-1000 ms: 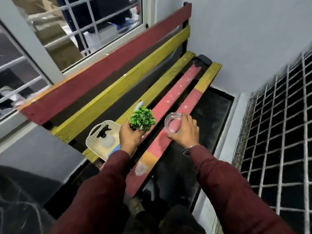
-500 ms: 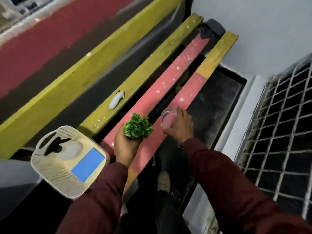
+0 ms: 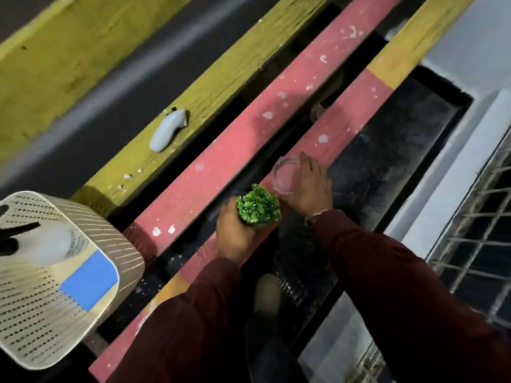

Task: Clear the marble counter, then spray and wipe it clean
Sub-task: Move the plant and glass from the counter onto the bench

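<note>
Both hands have slid nearer along the bench's front red slat: left hand [image 3: 235,233] grips plant [image 3: 258,205], right hand [image 3: 309,186] grips glass [image 3: 286,175]. We'd set both flat, mid-slat.

Pretty dim spot. A slatted wooden bench [image 3: 249,128] painted red and yellow, flecked with white paint, runs diagonally near-left to far-right. Dark speckled floor [image 3: 387,161] under it, pale wall [image 3: 475,37] far right, metal window grille [image 3: 475,244] right.
</note>
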The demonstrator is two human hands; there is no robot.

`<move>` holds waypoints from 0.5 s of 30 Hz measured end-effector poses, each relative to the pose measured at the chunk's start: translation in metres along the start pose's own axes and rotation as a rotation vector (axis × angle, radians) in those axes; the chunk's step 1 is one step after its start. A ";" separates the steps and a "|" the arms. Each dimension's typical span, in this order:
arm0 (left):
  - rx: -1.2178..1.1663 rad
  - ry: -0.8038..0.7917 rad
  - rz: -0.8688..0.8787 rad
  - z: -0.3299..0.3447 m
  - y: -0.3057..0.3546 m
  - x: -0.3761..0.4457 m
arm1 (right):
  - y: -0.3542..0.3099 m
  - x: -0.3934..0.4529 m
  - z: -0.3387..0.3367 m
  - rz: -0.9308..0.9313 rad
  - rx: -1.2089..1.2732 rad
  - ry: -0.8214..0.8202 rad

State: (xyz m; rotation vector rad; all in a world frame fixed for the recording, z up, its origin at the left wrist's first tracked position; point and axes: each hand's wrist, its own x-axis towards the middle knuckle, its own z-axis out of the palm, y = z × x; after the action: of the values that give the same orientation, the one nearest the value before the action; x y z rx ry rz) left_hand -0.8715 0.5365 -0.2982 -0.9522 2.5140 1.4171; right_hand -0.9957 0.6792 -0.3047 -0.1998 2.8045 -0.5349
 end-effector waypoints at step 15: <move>0.054 -0.101 -0.136 -0.026 -0.009 -0.005 | -0.009 -0.006 -0.008 -0.037 -0.010 -0.098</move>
State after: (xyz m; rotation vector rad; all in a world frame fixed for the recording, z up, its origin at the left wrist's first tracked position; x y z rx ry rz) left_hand -0.8572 0.5146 -0.2891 -0.9947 2.3547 1.3171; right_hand -0.9916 0.6744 -0.2924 -0.2735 2.7134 -0.5052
